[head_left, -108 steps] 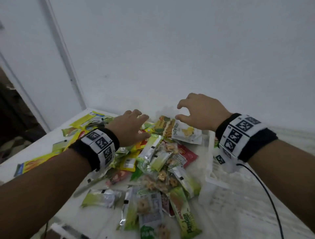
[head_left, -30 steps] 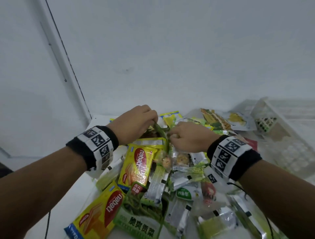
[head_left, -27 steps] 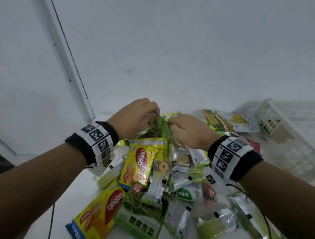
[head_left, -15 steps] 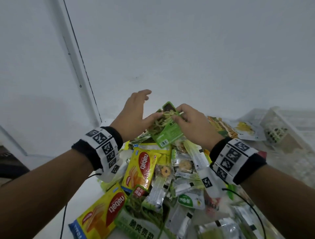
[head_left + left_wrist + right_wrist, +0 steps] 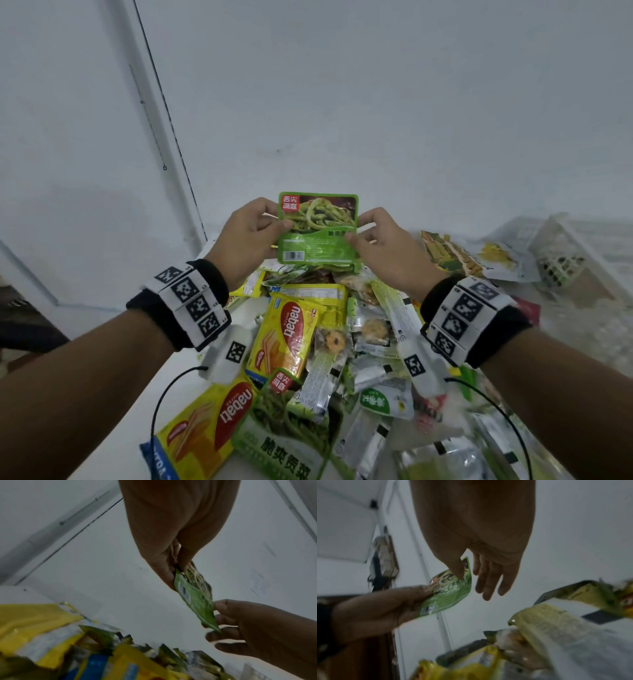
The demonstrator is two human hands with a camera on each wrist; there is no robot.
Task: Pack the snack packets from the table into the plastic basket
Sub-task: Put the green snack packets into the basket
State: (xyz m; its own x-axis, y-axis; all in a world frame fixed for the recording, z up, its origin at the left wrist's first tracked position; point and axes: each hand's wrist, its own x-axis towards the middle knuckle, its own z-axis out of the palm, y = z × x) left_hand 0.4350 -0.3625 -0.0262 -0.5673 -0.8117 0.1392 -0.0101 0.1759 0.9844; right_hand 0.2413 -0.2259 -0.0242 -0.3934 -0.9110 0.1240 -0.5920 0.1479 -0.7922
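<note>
- White walls close off the far side of a white table (image 5: 191,370), and a thin dark line runs slantwise down the wall on the left.
- Both hands hold one green packet (image 5: 318,229) up in front of the wall, above the heap of snack packets (image 5: 346,346) and clear of it.
- Its printed face is turned to the head camera: a picture of green strips, a red label in the top left corner, a barcode low on the left.
- Left hand (image 5: 247,236) pinches the packet's left edge, thumb on the front face and fingers curled behind it.
- Right hand (image 5: 387,244) grips the right edge; in the right wrist view its thumb presses the front while the other fingers (image 5: 488,577) hang fairly straight behind the packet.
- From the left wrist view the packet (image 5: 195,595) is seen edge-on, stretched between the two hands.
- Below the hands, two yellow wafer packets (image 5: 291,334) with red ovals lie on the left of the heap, one nearer the camera than the other.
- A large green packet with white lettering (image 5: 284,448) lies at the near edge, touching the nearer yellow one.
- Silver and pale green sachets (image 5: 373,346) fill the middle and right of the heap.
- White plastic basket (image 5: 565,260) stands at the far right, tilted, well apart from the held packet, with a few packets lying just beside it.
- Black bands with square black-and-white markers (image 5: 191,305) wrap both wrists.
</note>
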